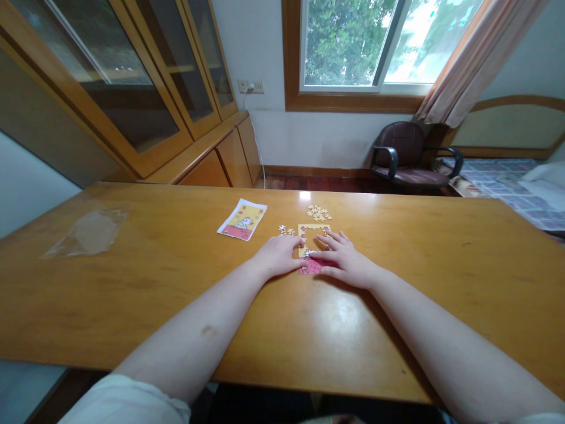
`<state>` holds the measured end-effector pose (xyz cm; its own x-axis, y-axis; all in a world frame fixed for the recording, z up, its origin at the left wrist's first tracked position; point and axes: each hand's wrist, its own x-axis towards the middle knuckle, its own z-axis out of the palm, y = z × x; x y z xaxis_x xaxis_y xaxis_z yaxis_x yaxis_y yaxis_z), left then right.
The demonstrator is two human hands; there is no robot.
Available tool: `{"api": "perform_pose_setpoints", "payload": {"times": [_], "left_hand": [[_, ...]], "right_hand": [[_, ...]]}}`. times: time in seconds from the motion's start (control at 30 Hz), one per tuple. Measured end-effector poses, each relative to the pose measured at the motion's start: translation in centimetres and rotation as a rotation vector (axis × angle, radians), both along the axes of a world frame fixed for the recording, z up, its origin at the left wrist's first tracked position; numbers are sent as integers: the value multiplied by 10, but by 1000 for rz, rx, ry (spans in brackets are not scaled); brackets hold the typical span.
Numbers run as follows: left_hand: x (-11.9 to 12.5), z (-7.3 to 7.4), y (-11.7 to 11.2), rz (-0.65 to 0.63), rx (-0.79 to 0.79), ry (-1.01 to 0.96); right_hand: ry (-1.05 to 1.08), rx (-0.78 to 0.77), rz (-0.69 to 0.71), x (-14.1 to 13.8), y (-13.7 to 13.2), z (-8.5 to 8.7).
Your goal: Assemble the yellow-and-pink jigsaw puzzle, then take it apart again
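Note:
A partly assembled jigsaw puzzle (313,268) lies flat on the table, with a pink lower part and a yellow border around an open middle. At its left edge rests my left hand (279,257), its thumb and forefinger apart and touching the border; its other fingers are partly hidden. My right hand (346,259) lies over the right side with fingers spread, the fingertips on the pieces and covering part of the picture. A few loose puzzle pieces (286,230) sit just beyond my left hand. Behind the puzzle is a pile of yellow loose pieces (318,213).
A printed reference picture (242,220) lies left of the puzzle. Farther left is a clear plastic bag (90,232) on the wooden table (176,300). Beyond the table stand a glass-door cabinet (176,135) and a dark armchair (404,153).

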<state>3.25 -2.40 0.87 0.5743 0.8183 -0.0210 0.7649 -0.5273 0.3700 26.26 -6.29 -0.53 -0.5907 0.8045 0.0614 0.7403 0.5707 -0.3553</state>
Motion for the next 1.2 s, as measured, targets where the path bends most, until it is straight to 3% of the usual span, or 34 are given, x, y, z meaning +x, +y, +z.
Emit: {"api": "perform_pose_setpoints", "payload": {"times": [0.4, 1.2], "left_hand": [[0, 0, 1, 26, -59, -44], [0, 1, -1, 36, -64, -57]], "right_hand": [[111, 49, -43, 4, 3, -2], [107, 75, -80, 4, 5, -4]]}}
